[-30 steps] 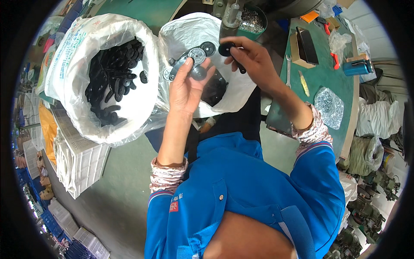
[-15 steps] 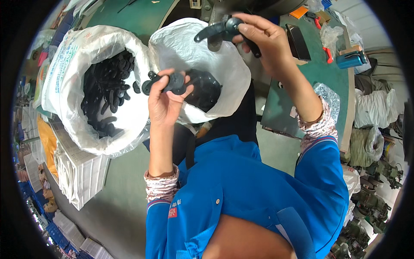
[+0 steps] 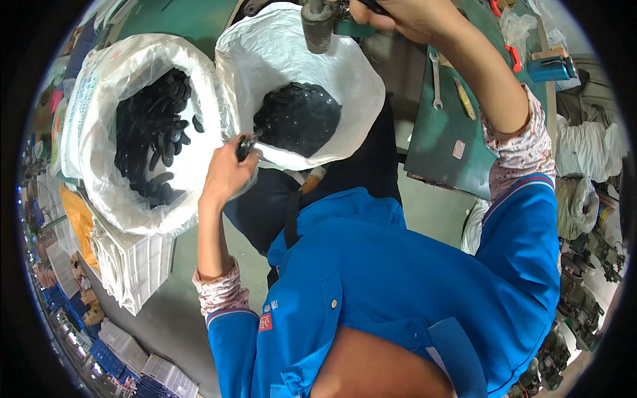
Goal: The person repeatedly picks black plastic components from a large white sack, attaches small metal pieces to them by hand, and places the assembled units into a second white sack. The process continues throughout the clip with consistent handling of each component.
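Both arms raised: left hand (image 3: 229, 174) gripping black discs (image 3: 247, 143), right hand (image 3: 405, 14) high.

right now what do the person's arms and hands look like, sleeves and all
Both hands are bare, with no gloves. The left hand and right hand come out of bright blue jacket sleeves, each ending in a pink floral patterned cuff.

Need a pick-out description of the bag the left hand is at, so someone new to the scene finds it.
Two white plastic bags stand open side by side left of the green workbench. The one meant is the right bag, nearest the bench, with the left hand at its lower rim holding a small black part. Its black parts lie in a low pile at the bottom, while the left bag is fuller.
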The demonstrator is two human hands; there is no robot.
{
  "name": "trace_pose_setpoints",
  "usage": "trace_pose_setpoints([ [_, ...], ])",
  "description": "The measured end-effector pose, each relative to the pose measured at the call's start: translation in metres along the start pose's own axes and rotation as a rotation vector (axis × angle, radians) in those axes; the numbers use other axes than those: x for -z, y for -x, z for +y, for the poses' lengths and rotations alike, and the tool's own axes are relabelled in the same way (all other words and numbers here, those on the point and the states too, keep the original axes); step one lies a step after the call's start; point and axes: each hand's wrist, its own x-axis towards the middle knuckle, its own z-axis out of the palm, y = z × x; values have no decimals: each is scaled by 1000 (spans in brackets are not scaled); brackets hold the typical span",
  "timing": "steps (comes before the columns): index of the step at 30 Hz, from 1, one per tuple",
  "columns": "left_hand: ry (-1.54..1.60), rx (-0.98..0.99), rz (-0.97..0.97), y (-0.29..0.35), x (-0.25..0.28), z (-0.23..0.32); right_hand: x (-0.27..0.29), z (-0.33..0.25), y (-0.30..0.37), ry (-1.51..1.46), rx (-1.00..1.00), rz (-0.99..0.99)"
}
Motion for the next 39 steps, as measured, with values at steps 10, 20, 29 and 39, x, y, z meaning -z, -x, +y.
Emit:
trace_pose_setpoints([
  [10,546,65,-186,34,24,-3,0,9,23,-48,-1,75],
  [20,-395,-172,722,-66,60,-123,-25,5,23,-122,112,202],
  [29,-470,-231,759,-75,44,-123,-104,187,-38,664,-188,-404],
  [39,-406,-180,701,-72,43,-120,-133,457,-106,1272,-336,-945],
])
